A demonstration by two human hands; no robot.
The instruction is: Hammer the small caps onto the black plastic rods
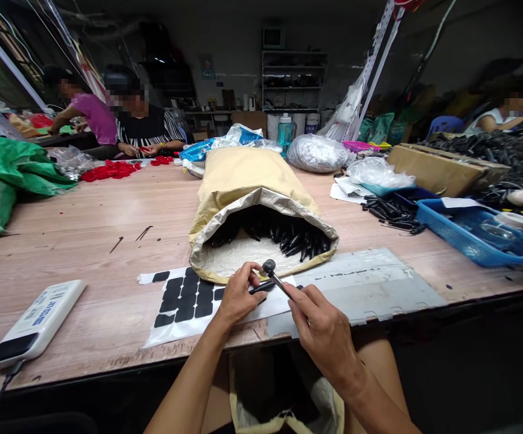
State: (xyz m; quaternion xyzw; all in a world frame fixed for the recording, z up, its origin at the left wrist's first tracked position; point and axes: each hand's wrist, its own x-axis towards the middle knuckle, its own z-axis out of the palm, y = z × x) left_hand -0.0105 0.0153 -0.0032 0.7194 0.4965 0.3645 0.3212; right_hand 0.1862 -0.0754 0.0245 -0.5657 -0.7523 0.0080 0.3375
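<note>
My right hand (322,322) is closed around a metal rod with a round dark head (268,266), which points up and to the left. My left hand (239,294) is closed on a slim black piece (262,288), its thumb and forefinger close to the round head. Just beyond both hands lies a yellow woven sack (254,172), its mouth turned toward me and lined in white. Many black pointed pieces (295,238) fill the inside of the sack. Under my left forearm, a white sheet (150,339) carries rows of black rounded-square stickers (187,295).
A grey board (379,283) lies along the front edge. At left are a white power bank (39,322) with a cable and a green sack (12,178). A blue tray (478,241) stands at right. Another open sack (340,416) is at my lap. Co-workers sit across the table.
</note>
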